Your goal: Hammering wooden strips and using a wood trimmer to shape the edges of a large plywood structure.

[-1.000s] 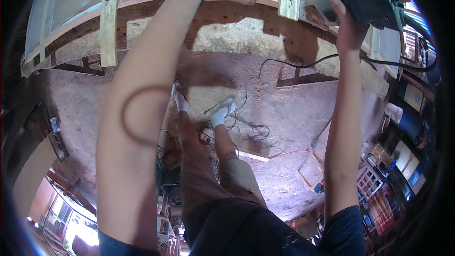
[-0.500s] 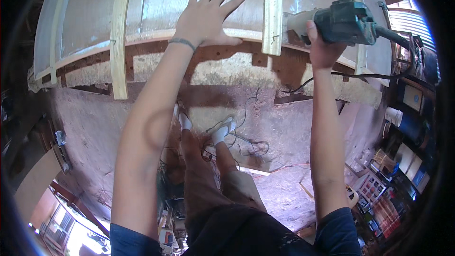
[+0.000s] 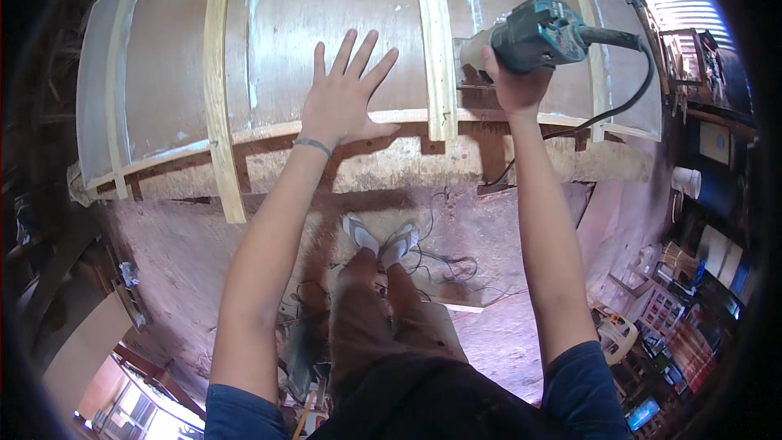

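Observation:
My left hand (image 3: 340, 104) is flat with its fingers spread on a large, pale wooden panel (image 3: 326, 0), close to the panel's near edge. A dark band circles that wrist. My right hand (image 3: 520, 91) is wrapped round a green corded power tool, which looks like a trim router (image 3: 538, 37). The router's pale base rests at the panel just right of a light wooden strip (image 3: 437, 41). My palm hides part of the tool's underside, so its cutting end does not show. A thick black cord (image 3: 639, 90) leaves its top and loops back under the panel's edge.
Another wooden strip (image 3: 218, 73) crosses the panel on the left and juts past its near edge. Below runs a rough, stained beam (image 3: 366, 165). Thin cables (image 3: 456, 265) lie tangled on the floor by my feet. A white bucket (image 3: 686, 182) and clutter stand at right.
The panel sits lower in view and my feet are now side by side. My left hand stays spread near the edge. The router, still in my right hand, is closer to the middle strip.

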The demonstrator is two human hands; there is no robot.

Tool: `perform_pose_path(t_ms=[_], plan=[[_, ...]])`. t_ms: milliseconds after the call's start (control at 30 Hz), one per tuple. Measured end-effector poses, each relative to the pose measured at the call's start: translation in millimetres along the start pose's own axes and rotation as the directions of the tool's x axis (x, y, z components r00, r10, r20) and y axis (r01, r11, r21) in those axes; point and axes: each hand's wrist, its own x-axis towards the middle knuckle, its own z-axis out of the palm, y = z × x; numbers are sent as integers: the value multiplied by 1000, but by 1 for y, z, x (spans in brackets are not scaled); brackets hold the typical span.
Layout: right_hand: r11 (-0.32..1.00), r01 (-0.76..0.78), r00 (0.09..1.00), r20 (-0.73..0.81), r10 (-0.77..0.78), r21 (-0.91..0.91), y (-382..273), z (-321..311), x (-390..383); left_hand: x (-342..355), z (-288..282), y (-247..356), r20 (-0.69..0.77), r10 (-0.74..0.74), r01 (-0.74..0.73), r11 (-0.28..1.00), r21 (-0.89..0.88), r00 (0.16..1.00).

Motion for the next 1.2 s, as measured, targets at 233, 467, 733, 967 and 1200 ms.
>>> perform_pose_path(t_ms=[233,467,733,967,1200], plan=[[992,-112,993,52,109,60,0,17,35,2,-10,1,39,-2,4,999,-49,999],[971,-164,986,38,160,177,1,35,72,3,-13,-2,62,10,-4,996,-94,998],[908,-126,988,-33,152,399,25,61,109,6,-16,-3,83,29,-21,995,-96,996],[849,-122,987,-30,160,514,39,88,157,7,-9,-8,63,43,-31,985,-172,997],[890,-152,982,-40,187,430,46,111,216,6,-2,-6,92,19,4,971,-240,996]])
